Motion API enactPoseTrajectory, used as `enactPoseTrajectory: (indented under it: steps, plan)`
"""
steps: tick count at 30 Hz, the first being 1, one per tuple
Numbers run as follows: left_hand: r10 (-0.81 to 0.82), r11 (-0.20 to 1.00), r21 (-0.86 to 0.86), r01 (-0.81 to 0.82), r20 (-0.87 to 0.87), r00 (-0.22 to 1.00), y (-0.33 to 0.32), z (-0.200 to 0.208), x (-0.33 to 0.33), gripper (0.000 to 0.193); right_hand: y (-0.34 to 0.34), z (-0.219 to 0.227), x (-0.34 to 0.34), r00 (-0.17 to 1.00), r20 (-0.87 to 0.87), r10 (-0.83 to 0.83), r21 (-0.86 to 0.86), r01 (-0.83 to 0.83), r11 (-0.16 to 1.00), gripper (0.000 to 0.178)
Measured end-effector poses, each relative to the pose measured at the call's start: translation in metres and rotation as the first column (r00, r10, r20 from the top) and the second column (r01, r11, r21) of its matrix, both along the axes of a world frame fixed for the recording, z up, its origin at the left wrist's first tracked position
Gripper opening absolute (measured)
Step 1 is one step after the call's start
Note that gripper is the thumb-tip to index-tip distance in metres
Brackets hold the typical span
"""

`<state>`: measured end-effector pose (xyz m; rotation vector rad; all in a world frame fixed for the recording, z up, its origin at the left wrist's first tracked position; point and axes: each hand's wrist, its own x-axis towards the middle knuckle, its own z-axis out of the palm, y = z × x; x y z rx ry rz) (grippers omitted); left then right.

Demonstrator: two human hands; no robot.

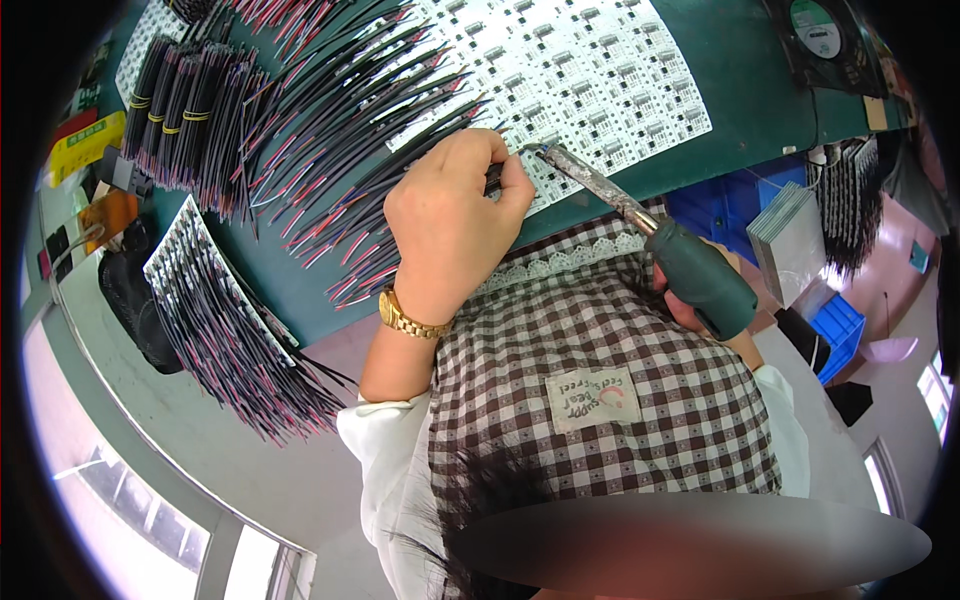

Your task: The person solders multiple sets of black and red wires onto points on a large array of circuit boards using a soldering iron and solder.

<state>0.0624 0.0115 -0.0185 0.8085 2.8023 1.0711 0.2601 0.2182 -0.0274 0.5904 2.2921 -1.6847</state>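
Observation:
A white panel of small circuit boards [600,75] lies on the green table, with a row of thin black cables [375,140] fanned over its left side. Their stripped ends show red and white wires. My left hand [455,215], a gold watch at the wrist, is closed in a pinch at the panel's near edge; a bit of black cable [493,180] shows between thumb and forefinger. My right hand [680,305] is wrapped round the green handle of a soldering iron [700,280]. The iron's tip reaches the panel's edge just beside my left fingertips.
Bundles of black cables tied with yellow bands [190,105] lie at the far left. A panel loaded with cables [235,320] overhangs the table's left front edge. A solder reel [815,30] sits at the far right. Blue bins [840,330] and stacked silver panels [785,240] stand right.

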Motion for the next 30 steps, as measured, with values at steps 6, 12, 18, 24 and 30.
enactPoseTrajectory:
  steps: [6, 12, 18, 24, 30]
  plan:
    - [-0.017, 1.000, 0.008, 0.017, -0.031, 0.999, 0.000, -0.002, -0.001, 0.014, -0.003, 0.001, -0.001, 0.955, 0.291, 0.052, 0.158, -0.101, 0.982, 0.031]
    - [-0.007, 1.000, -0.029, 0.007, 0.022, 1.000, 0.001, 0.002, -0.002, 0.014, -0.002, 0.006, -0.016, 0.941, -0.243, 0.233, 0.407, -0.119, 0.906, 0.008]
    - [-0.019, 0.999, -0.042, 0.019, -0.005, 1.000, -0.002, 0.000, -0.004, 0.013, 0.005, 0.000, -0.005, 0.939, -0.245, 0.241, 0.402, -0.128, 0.907, 0.036]
    - [-0.002, 0.993, -0.116, 0.019, 0.142, 0.990, -0.006, 0.003, -0.009, 0.009, -0.004, 0.008, -0.011, 0.733, 0.650, -0.201, 0.077, 0.199, 0.977, 0.033]
    - [-0.123, 0.987, -0.079, 0.140, 0.193, 0.973, -0.005, 0.008, -0.021, 0.008, -0.004, -0.007, 0.007, 0.974, 0.217, 0.066, 0.230, -0.116, 0.966, 0.030]
